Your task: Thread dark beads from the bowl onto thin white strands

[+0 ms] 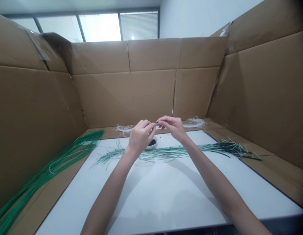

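My left hand (pixel 141 135) and my right hand (pixel 171 126) are raised above the white table (pixel 166 195), with their fingertips meeting in a pinch. Between them they hold something thin and small; I cannot make out what it is. Just below the left hand a small white bowl (pixel 152 143) with dark pieces in it sits on the table. A spread of green wires (pixel 171 151) lies across the table under both wrists.
A long bundle of green wires (pixel 50 166) runs along the left edge. White wires (pixel 194 122) lie at the back against the cardboard. Cardboard walls (pixel 131 94) close in the table on the left, back and right.
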A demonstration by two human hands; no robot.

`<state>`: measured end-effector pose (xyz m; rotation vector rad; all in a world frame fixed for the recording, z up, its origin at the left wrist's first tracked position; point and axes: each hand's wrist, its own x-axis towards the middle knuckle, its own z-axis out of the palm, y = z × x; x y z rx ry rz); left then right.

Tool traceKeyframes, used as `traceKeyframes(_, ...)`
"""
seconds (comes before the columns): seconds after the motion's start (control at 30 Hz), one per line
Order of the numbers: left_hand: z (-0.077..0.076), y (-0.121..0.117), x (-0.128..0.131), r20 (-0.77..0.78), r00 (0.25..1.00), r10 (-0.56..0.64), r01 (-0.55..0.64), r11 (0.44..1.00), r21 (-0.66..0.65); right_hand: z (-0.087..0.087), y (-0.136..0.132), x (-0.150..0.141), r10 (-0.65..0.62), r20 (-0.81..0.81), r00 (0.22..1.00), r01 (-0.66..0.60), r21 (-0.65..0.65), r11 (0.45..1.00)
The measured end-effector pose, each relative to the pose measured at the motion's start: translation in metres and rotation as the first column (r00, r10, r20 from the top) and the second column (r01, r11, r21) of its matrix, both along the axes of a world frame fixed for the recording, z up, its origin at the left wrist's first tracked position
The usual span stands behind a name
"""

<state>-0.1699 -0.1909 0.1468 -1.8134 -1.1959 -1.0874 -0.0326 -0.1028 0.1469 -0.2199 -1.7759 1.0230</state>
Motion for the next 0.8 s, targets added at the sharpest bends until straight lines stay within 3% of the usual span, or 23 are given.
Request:
traceKeyframes(0.37, -0.0003, -0.0010, 0.0015, 0.059, 0.998, -0.034, 0.034, 0.999, -0.003, -0.0018, -0.0001, -0.0006, -0.026, -0.005, 1.000, 0.026, -0.006, 1.000)
traceKeyframes(0.67, -0.0018, 0.0004, -0.0002, 0.151, 0.987, -0.053, 0.074, 0.987, -0.140, 0.0000, -0.0043, 0.0015, -0.206, 0.029, 0.978, 0.198, 0.172, 0.965)
traceKeyframes(0.8, -0.0012, 0.0005, -0.0022, 0.222, 0.972, -0.078, 0.115, 0.981, -0.158, 0.0029, -0.0055, 0.0041, -0.198, 0.061, 0.978, 0.181, 0.214, 0.960)
